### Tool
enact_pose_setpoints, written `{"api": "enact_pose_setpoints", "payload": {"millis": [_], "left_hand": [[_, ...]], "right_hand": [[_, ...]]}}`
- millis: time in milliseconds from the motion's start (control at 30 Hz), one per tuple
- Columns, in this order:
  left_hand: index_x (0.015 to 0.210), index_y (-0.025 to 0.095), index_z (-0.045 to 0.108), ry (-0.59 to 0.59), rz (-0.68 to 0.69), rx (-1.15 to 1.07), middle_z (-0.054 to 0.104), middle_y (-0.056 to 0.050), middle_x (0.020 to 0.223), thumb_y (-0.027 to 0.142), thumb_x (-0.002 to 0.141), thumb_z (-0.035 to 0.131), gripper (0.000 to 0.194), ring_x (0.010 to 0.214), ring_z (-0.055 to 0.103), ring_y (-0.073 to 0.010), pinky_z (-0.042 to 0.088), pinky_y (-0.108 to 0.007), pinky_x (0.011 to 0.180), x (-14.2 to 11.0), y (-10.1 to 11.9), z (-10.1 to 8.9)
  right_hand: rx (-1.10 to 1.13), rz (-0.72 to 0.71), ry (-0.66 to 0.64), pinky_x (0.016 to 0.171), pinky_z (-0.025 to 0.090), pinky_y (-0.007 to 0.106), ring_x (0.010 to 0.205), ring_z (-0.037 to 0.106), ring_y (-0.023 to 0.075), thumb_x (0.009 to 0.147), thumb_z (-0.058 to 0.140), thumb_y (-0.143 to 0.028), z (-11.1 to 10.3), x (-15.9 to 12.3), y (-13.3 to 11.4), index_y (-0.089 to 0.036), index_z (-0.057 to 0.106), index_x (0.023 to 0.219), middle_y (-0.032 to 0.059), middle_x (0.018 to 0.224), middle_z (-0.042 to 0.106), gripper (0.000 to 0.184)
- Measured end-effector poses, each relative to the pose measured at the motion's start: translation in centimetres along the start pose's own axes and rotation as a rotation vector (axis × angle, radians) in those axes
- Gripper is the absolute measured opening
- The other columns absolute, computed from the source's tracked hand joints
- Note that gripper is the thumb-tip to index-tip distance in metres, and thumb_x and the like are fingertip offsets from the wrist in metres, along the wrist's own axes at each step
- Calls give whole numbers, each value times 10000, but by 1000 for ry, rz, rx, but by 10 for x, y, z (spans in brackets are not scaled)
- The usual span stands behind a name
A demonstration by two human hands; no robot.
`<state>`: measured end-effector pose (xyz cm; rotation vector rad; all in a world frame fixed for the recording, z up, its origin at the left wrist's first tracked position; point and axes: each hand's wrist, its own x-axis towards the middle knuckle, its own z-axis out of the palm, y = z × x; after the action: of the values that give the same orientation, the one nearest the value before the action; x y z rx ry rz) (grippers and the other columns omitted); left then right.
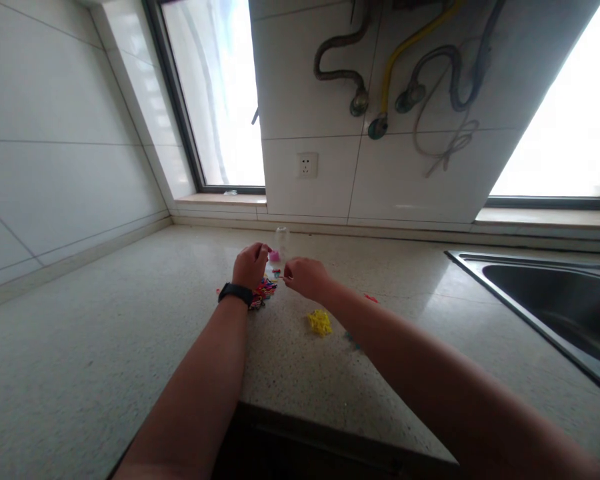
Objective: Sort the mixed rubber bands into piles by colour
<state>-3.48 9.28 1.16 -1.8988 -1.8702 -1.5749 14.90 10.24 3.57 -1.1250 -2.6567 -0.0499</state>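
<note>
The right hand (305,279) points its fingertips left, toward the mixed pile (265,292) beside the left hand (251,265); whether either grips a piece, I cannot tell. The pieces lie jumbled, axes crossing. A clear bottle (282,239) stands upright near the counter's (290,380) back edge.

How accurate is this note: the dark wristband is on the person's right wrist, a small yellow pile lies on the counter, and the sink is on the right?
One detail is wrong: the head view shows the dark wristband on the left wrist. The small yellow pile on the counter and the sink on the right stand as written.
</note>
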Motion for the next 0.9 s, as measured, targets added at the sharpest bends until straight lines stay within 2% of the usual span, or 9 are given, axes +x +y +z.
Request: {"api": "enact_pose_setpoints", "payload": {"millis": [133, 333, 500, 600, 700, 767, 900], "left_hand": [[857, 197, 717, -8, 8, 7, 701, -43, 770, 320, 937, 402, 347, 718, 623, -181, 428, -273, 660, 0, 0, 1], [879, 197, 721, -64, 19, 19, 693, -35, 754, 352, 950, 399, 364, 669, 600, -171, 401, -263, 611, -2, 3, 1], [871, 199, 719, -102, 31, 26, 689, -34, 751, 381, 951, 405, 372, 665, 603, -169, 399, -260, 598, -4, 6, 1], [874, 194, 721, -116, 34, 28, 684, -34, 741, 389, 947, 407, 377, 660, 601, -166, 402, -257, 589, -5, 9, 1], [875, 187, 719, -129, 36, 37, 663, -28, 710, 395, 942, 410, 378, 640, 588, -164, 397, -253, 572, -6, 12, 1], [886, 185, 715, -136, 35, 35, 650, -22, 703, 405, 941, 414, 377, 625, 576, -159, 393, -249, 564, -7, 13, 1], [901, 189, 714, -150, 30, 22, 629, -7, 689, 419, 936, 429, 368, 611, 561, -152, 385, -241, 552, -10, 12, 1]], "right_hand": [[49, 7, 87, 714, 436, 266, 874, 661, 195, 868, 627, -306, -13, -20, 28, -208, 712, 888, 56, 964, 735, 131], [159, 83, 260, 652, 393, 272, 695, 593, 151, 839, 662, -305, -41, -71, 98, -192, 710, 828, 29, 802, 702, 123], [400, 162, 400, 517, 346, 264, 532, 459, 120, 838, 655, -440, -57, -114, 142, -183, 726, 812, -13, 602, 578, 268], [605, 238, 510, 492, 337, 259, 527, 437, 113, 795, 698, -491, -52, -133, 152, -172, 722, 803, -15, 597, 564, 320], [834, 348, 606, 480, 329, 258, 512, 421, 106, 748, 747, -497, -41, -146, 150, -168, 708, 786, -27, 576, 542, 334], [980, 367, 608, 473, 315, 253, 502, 405, 97, 731, 768, -479, -37, -152, 145, -170, 692, 776, -42, 562, 521, 321], [1147, 306, 561, 474, 297, 246, 506, 388, 86, 729, 777, -444, -39, -157, 132, -174, 667, 760, -51, 567, 513, 293]]}}
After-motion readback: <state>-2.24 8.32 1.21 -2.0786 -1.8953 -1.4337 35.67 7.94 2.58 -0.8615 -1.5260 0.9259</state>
